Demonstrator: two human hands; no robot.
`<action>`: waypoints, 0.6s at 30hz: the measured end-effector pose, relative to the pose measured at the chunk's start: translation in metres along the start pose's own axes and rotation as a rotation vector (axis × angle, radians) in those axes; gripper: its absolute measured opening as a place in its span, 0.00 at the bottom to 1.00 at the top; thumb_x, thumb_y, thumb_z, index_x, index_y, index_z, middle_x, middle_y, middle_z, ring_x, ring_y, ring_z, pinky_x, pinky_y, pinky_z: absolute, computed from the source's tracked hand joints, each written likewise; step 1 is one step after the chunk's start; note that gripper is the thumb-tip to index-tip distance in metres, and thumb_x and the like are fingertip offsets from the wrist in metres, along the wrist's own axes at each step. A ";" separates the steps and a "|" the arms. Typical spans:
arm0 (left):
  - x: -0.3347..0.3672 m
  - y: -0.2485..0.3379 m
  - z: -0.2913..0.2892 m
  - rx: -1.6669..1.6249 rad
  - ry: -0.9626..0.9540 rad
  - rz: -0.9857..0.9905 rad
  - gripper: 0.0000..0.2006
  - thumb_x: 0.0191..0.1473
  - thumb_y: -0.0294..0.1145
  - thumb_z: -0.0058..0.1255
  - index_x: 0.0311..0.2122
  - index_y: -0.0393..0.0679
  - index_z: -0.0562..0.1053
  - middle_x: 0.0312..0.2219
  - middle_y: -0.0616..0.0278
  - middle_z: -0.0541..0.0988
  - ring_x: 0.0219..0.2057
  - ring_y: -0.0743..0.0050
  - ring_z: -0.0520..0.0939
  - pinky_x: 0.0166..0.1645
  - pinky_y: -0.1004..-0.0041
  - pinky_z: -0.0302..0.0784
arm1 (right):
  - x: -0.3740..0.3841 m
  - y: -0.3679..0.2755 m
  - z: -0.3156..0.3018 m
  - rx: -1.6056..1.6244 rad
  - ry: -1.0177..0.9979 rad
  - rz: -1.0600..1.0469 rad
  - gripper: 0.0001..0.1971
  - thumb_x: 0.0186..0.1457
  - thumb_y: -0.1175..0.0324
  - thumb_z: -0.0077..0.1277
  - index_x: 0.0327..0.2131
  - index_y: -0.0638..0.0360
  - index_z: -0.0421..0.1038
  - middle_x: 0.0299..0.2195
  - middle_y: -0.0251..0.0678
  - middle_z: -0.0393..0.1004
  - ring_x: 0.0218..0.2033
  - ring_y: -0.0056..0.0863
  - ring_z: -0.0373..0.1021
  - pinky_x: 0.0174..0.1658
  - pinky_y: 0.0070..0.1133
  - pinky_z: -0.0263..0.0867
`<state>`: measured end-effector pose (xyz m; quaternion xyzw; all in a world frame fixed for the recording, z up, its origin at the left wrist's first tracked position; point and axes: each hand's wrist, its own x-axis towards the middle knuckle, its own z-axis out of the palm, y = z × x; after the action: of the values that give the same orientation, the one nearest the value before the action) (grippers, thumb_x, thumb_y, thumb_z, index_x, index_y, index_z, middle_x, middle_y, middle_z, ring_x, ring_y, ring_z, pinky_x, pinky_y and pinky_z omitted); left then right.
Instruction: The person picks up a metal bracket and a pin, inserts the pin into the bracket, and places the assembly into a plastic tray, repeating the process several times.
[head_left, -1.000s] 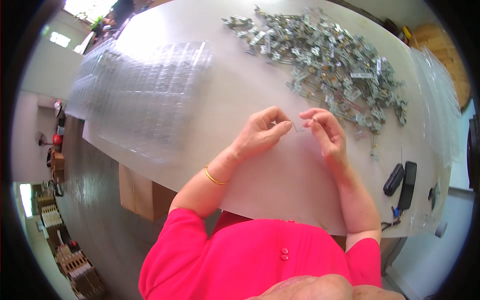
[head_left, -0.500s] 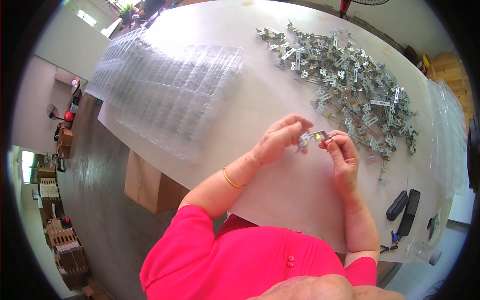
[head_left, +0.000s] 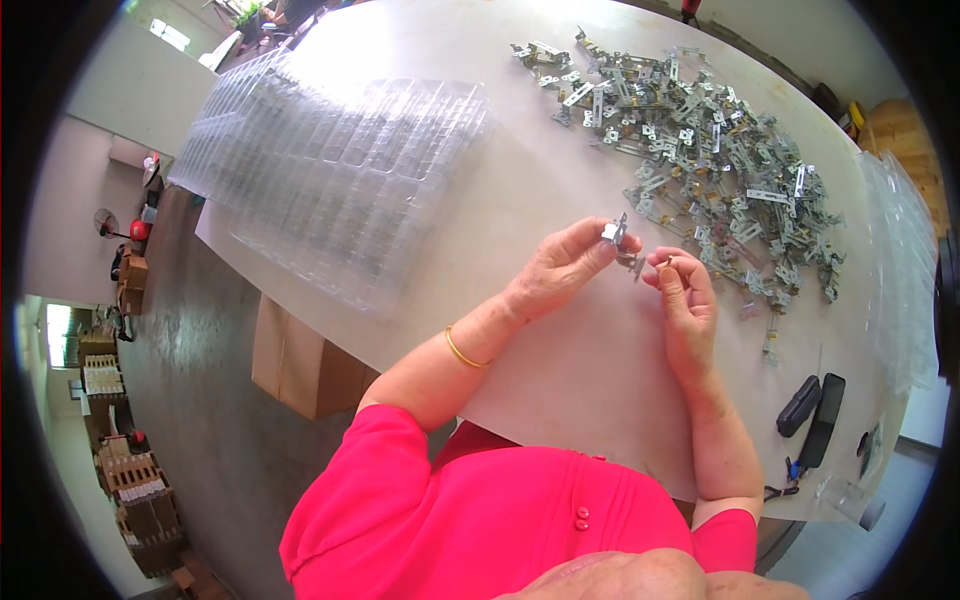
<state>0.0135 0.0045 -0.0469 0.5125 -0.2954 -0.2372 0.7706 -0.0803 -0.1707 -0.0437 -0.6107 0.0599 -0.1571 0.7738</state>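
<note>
My left hand (head_left: 558, 270) pinches a small shiny metal bracket (head_left: 616, 232) between thumb and fingers, above the table. The bracket stands up from the fingertips, and a lower bit of it points toward my other hand. Just to the right, my right hand (head_left: 686, 305) is closed in a pinch, its fingertips a short way from the bracket. Whatever those fingers hold is too small to make out. Beyond both hands spreads a loose heap of similar metal brackets (head_left: 715, 150), silver with some brassy parts.
Stacked clear plastic trays (head_left: 350, 180) cover the table's left side. More clear plastic (head_left: 890, 270) lies at the right edge. Near right are a black case (head_left: 798, 407), a long black object (head_left: 825, 420), pliers (head_left: 780, 491) and a clear bottle (head_left: 845, 497). A cardboard box (head_left: 300, 360) stands below the left edge.
The bracket was held between both hands; now it is in my left hand, turned more upright. My right fingers have come away from it slightly and moved up.
</note>
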 end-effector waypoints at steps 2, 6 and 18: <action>-0.001 0.003 0.000 0.015 0.023 -0.044 0.12 0.68 0.34 0.42 0.49 0.39 0.72 0.45 0.59 0.79 0.49 0.72 0.77 0.56 0.68 0.71 | -0.003 -0.003 -0.002 -0.049 0.038 -0.014 0.06 0.67 0.68 0.48 0.41 0.59 0.71 0.31 0.27 0.73 0.29 0.13 0.68 0.35 0.15 0.66; -0.003 0.012 -0.001 -0.008 0.037 -0.229 0.14 0.68 0.40 0.40 0.41 0.39 0.72 0.32 0.62 0.78 0.34 0.75 0.80 0.43 0.74 0.74 | -0.007 -0.010 -0.006 -0.073 -0.060 0.025 0.06 0.67 0.68 0.48 0.42 0.58 0.71 0.24 0.23 0.68 0.23 0.10 0.63 0.27 0.13 0.61; -0.003 0.020 0.007 0.051 0.091 -0.422 0.16 0.66 0.42 0.45 0.36 0.38 0.73 0.25 0.66 0.74 0.20 0.82 0.74 0.24 0.80 0.68 | -0.010 -0.010 0.003 -0.195 -0.076 0.039 0.05 0.65 0.71 0.50 0.41 0.61 0.72 0.23 0.24 0.69 0.22 0.10 0.64 0.25 0.13 0.60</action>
<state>0.0076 0.0092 -0.0270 0.5925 -0.1523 -0.3623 0.7032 -0.0907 -0.1672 -0.0340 -0.6872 0.0573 -0.1125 0.7154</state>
